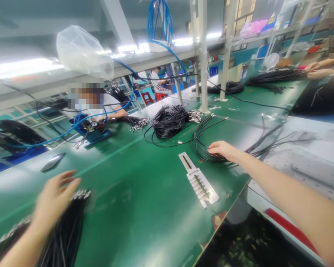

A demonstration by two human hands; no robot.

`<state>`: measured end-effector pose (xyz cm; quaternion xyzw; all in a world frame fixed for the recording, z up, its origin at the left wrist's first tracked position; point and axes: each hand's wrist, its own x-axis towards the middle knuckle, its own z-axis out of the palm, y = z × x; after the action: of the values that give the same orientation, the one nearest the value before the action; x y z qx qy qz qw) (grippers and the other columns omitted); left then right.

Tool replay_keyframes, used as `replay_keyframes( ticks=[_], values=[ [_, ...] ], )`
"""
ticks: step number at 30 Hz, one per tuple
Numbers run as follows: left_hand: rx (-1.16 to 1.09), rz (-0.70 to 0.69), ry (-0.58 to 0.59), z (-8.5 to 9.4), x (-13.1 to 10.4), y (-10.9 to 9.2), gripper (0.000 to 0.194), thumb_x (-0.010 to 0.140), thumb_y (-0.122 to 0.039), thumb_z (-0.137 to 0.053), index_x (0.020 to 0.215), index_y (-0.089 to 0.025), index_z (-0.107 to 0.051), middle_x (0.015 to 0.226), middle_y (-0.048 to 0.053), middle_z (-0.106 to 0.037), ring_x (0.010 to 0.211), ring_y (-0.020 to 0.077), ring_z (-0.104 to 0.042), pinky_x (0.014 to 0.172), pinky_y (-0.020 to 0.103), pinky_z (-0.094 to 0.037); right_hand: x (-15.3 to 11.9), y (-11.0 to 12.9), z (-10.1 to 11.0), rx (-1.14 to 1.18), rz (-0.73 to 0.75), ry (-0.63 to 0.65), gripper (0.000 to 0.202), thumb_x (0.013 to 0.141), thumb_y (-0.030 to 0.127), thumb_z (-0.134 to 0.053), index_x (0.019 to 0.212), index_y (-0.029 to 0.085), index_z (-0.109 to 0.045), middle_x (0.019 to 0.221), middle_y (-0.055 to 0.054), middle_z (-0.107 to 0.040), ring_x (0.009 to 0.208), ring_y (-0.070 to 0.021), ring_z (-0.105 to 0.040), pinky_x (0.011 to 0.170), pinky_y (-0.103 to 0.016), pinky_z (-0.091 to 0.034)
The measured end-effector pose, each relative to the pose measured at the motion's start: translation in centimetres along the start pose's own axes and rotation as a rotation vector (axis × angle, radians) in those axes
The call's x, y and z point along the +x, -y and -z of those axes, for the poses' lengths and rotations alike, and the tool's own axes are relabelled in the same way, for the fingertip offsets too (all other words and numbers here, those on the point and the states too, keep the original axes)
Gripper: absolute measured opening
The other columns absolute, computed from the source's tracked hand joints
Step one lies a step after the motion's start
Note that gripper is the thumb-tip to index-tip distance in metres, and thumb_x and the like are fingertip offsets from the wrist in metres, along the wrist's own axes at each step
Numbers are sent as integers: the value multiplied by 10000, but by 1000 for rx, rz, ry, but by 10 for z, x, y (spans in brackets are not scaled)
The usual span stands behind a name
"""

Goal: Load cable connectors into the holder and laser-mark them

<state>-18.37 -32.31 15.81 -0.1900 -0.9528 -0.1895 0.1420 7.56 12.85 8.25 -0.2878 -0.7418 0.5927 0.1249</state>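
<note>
Several looped black cables (199,139) with small metal ends lie on the green table. My right hand (221,150) has its fingers closed on them at the right side. At the lower left, my left hand (54,198) hovers by a bundle of black cables (65,233) with silvery connector ends. Its fingers are spread and nothing shows in them. A slotted metal fixture (199,181) lies between the hands, nearer the right one. Behind it sits a thick coil of black cable (169,122).
A dark phone-like slab (52,162) lies on the green table (133,193) at left. Beyond it stands a small blue device with a gauge (96,131), near a seated co-worker. White posts (202,55) rise mid-table. Another person's hands (318,70) hold cables far right.
</note>
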Motion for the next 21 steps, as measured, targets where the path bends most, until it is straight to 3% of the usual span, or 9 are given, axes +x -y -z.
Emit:
replay_keyframes(
  ticks=[2,4,6,8,10,13,16,19,21],
  values=[
    [-207,-328,48,-23,-10,-53,299,781,-477,-446,1035,-333,-510,1083,-49,-587,980,215,-572,862,349,-477,-1,1,-1,47,13,-4,165,553,249,-666,641,150,-567,491,23,-540,462,-88,-462,454,-225,-354],
    [-219,-673,166,-52,-26,-121,274,826,-400,-426,1040,-271,-537,1124,18,-569,1073,218,-520,952,348,-410,-2,3,-2,81,27,-9,146,566,221,-660,621,154,-542,470,37,-517,449,-75,-446,445,-212,-338],
    [-179,-932,261,-84,-42,-189,281,848,-331,-427,1090,-244,-541,1180,56,-543,1117,223,-482,968,355,-377,-3,5,-3,104,34,-9,150,582,199,-652,614,159,-512,458,45,-503,445,-71,-454,443,-201,-333],
    [-139,-1070,320,-115,-57,-244,362,834,-323,-486,1182,-225,-497,1281,95,-472,1177,256,-425,974,391,-352,-4,8,-2,115,36,-2,162,597,190,-646,628,164,-489,459,47,-505,458,-80,-489,450,-196,-344],
    [-136,-1100,319,-142,-66,-280,455,820,-312,-527,1252,-204,-435,1336,119,-412,1222,279,-368,962,415,-345,-5,10,1,113,42,12,164,609,186,-639,640,168,-479,462,48,-511,471,-88,-514,457,-194,-358],
    [-160,-1049,255,-167,-72,-300,498,815,-300,-545,1278,-188,-397,1334,129,-398,1231,286,-342,958,420,-334,-6,9,4,82,50,57,159,606,176,-636,642,166,-481,472,41,-534,451,-87,-505,452,-199,-373],
    [-176,-1024,230,-179,-76,-296,497,816,-304,-548,1273,-180,-395,1314,134,-415,1236,282,-336,978,425,-309,-6,4,-2,40,55,76,178,578,126,-634,650,169,-476,473,46,-540,449,-93,-514,462,-209,-404],
    [-183,-1058,289,-186,-78,-289,406,812,-295,-554,1193,-189,-464,1346,132,-399,1294,293,-263,1031,472,-224,-1,3,-11,-12,66,24,203,566,67,-613,629,173,-451,428,65,-493,428,-94,-512,440,-202,-400],
    [-240,-1034,390,-190,-79,-290,341,813,-315,-550,1120,-170,-511,1356,145,-391,1309,305,-242,1050,487,-188,4,14,-9,-41,91,-44,201,583,55,-597,622,175,-441,410,74,-464,392,-86,-486,403,-190,-362]
  ],
)
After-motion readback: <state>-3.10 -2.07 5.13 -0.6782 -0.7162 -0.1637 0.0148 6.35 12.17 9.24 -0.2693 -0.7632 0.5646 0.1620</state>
